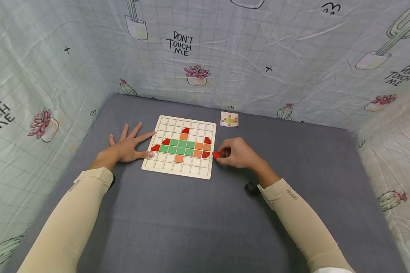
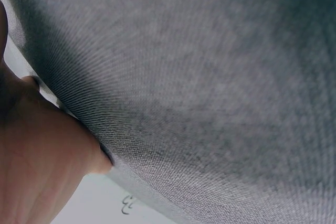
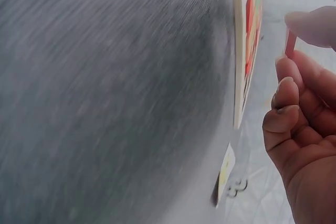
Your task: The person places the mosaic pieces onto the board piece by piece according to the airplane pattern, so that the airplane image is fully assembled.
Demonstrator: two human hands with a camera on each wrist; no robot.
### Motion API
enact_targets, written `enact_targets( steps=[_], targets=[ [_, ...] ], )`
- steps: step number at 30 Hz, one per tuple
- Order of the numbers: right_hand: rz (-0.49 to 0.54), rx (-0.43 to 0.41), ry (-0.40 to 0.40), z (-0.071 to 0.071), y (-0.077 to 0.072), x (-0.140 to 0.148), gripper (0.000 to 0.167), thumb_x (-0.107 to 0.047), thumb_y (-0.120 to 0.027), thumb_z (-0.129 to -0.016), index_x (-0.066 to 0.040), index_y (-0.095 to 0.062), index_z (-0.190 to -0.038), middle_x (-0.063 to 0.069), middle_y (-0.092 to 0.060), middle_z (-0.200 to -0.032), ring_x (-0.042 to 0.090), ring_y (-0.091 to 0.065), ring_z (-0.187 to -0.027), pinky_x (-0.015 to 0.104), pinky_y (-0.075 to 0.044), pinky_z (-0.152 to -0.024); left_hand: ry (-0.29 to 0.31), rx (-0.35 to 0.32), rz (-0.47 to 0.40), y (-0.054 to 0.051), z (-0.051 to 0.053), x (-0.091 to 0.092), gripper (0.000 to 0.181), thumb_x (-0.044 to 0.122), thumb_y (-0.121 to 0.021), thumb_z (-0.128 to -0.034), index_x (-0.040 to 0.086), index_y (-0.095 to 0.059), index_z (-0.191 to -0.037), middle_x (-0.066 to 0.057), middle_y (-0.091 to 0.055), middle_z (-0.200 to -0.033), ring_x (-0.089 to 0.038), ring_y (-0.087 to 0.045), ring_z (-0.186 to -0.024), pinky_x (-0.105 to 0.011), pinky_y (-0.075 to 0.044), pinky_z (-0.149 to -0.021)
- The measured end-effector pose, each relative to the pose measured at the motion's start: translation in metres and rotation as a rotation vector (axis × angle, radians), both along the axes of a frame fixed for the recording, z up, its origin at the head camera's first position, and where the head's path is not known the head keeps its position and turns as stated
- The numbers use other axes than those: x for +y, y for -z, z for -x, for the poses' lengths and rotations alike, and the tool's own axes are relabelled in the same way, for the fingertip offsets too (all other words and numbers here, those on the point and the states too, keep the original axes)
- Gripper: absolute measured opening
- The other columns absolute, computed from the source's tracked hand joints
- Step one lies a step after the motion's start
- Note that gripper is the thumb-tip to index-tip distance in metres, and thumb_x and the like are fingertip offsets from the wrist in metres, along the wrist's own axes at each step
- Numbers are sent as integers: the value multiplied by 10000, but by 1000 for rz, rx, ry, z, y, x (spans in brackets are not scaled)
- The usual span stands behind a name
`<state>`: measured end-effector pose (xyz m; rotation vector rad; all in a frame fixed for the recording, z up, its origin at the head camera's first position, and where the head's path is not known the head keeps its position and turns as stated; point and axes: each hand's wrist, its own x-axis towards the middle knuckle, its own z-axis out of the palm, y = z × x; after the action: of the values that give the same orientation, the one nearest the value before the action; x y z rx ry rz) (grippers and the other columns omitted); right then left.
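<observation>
A white grid board (image 1: 162, 159) lies on the grey table, bearing green and orange square tiles and several red rounded tiles in its cells. My left hand (image 1: 124, 147) rests at the board's left edge with fingers spread, its thumb and index finger touching the rim. Just off the right edge, my right hand (image 1: 238, 153) pinches a small red tile (image 1: 216, 155) between thumb and finger. Seen from the right wrist, that red tile (image 3: 290, 44) is thin and edge-on, the other fingers curled below it. The left wrist view has only part of the left hand (image 2: 44, 156) beside the cloth.
A small pattern card (image 1: 229, 119) lies behind the board to the right. Around the grey table (image 1: 177, 223) hang printed cloth walls (image 1: 232, 49) at the back and both sides. A black object (image 1: 251, 189) is by my right wrist.
</observation>
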<state>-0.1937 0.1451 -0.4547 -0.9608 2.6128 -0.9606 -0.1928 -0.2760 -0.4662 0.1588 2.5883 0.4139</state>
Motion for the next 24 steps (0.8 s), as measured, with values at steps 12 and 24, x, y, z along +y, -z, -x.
enact_targets(
  steps=[12, 24],
  targets=[
    [-8, 38, -84, -9, 4, -43, 127, -144, -831, -837, -53, -793, -918, 33, -734, -844, 93, -608, -726, 223, -515, -672, 19, 0, 20, 0, -1, -1, 993, 816, -582, -883, 422, -128, -1674, -115, 177, -1763, -535, 237, -1571, -888, 143, -1080],
    [-25, 65, -151, -24, 9, -93, 119, -148, -812, -839, -59, -793, -917, 19, -733, -815, 76, -599, -723, 180, -485, -668, 1, 5, -24, 10, 4, -4, 1054, 931, -546, -788, 505, -116, -1651, -63, 192, -1767, -493, 265, -1579, -872, 180, -1084]
  ],
)
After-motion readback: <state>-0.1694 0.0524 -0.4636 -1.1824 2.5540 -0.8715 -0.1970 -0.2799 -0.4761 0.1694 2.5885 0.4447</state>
